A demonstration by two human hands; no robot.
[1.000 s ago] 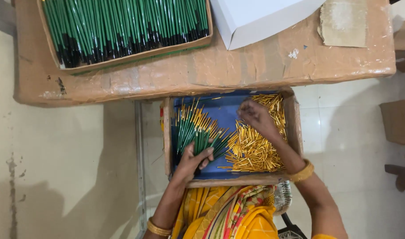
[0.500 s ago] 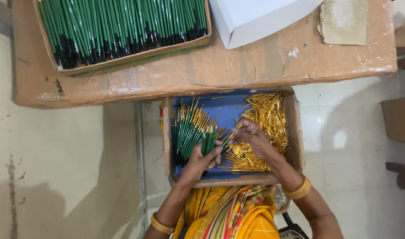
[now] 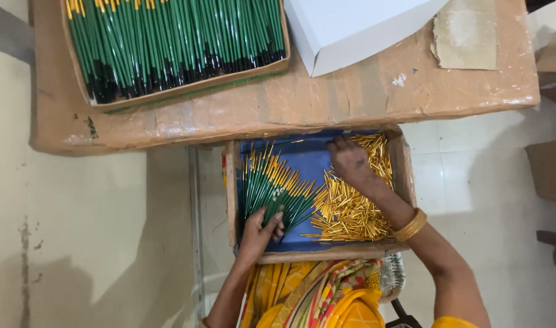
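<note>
Green sticks with gold tips [image 3: 272,188] sit fanned in the left half of the blue-lined wooden tray [image 3: 230,194] on the person's lap. Left hand [image 3: 261,229] grip is closed around the bundle's lower end, fingers wrapped over it. Right hand [image 3: 349,159] is at the tray's far right corner, on top of the loose gold caps [image 3: 351,209]; fingers curled down into the pile, cannot tell if anything is pinched

Risks, as I read it:
- bundle is splayed, held only at one end → a few sticks could slide out of the grip and mix into the caps
- cap pile is heaped close to the right wall → a sweep of the right hand could flick some over the edge onto the floor
- tray rests on knees, not on the counter → a tilt would send both lots sliding together

Containers further out: long tray [image 3: 168,97] on the counter [image 3: 326,97] packed with green sticks in rows; white box [image 3: 351,30] just beside it, contents not visible; cardboard scrap [image 3: 466,33] near the right end
</note>
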